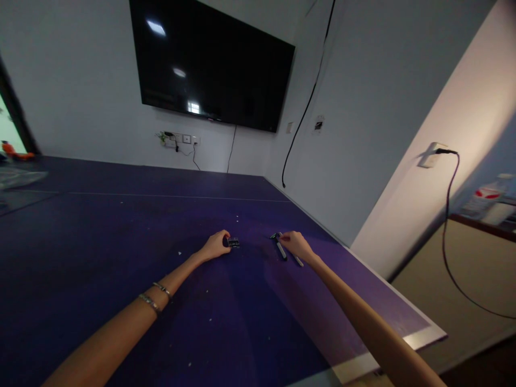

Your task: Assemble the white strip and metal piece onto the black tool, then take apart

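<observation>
On the dark blue-purple table, my left hand has its thumb and fingers closed on the sides of a small black rectangular piece with slots in it. Its exact kind is too small to make out. My right hand is pinched at the upper end of a slim grey stick-like tool, which passes partly beneath the fingers. Just left of those fingertips lies a razor-like tool with a dark, grey-striped handle and a small crosswise head at its far end.
Small white scraps dot the tabletop. A clear plastic bag lies at the far left. A large television hangs on the wall behind, and a black cable dangles at the corner. The table's pale edge runs along the right.
</observation>
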Demonstrator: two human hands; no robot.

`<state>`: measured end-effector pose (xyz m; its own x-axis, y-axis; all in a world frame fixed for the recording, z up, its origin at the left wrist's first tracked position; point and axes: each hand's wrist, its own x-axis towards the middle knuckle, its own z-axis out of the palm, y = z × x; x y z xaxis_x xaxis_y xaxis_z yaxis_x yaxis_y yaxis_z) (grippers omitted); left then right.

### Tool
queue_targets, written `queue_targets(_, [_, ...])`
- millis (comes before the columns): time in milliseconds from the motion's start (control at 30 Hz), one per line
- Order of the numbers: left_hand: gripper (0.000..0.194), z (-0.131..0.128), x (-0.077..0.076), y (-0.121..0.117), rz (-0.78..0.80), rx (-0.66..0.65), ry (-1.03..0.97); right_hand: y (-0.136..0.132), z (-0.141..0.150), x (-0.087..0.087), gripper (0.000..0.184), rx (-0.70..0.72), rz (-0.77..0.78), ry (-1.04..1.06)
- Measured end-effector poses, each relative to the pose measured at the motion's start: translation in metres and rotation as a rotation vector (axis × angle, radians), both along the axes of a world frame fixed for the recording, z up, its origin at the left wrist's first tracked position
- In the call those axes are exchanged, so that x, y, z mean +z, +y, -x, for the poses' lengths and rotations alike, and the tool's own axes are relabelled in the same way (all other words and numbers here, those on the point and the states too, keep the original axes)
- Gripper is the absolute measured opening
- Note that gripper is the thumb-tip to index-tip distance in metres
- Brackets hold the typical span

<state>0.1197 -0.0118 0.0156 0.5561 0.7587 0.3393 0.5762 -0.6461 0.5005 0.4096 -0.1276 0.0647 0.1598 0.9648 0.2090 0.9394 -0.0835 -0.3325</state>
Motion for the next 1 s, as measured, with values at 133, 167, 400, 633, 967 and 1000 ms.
queue_targets(133, [0.034,-0.003,0.006,-0.016,0.002,-0.065,-0.06,-0.002,0.025,0.005,0.036,0.345,-0.066,0.005])
queue_targets(167, [0.035,-0.005,0.008,-0.021,-0.016,-0.086,-0.068,-0.002,0.031,0.006,0.042,0.409,-0.078,0.0])
queue_targets(400, [0.045,-0.027,0.02,-0.056,-0.115,-0.23,-0.094,-0.004,0.058,0.016,0.06,0.649,-0.066,-0.061])
queue_targets(633, [0.043,-0.036,0.027,-0.069,-0.106,-0.258,-0.138,-0.001,0.058,0.013,0.039,0.664,-0.043,-0.088])
queue_targets(967, [0.04,-0.007,0.012,-0.038,-0.106,-0.045,-0.05,0.022,-0.04,0.029,0.054,0.415,0.137,-0.09])
queue_targets(1000, [0.037,-0.003,0.01,-0.036,-0.107,-0.023,-0.027,0.024,-0.052,0.028,0.054,0.359,0.162,-0.097])
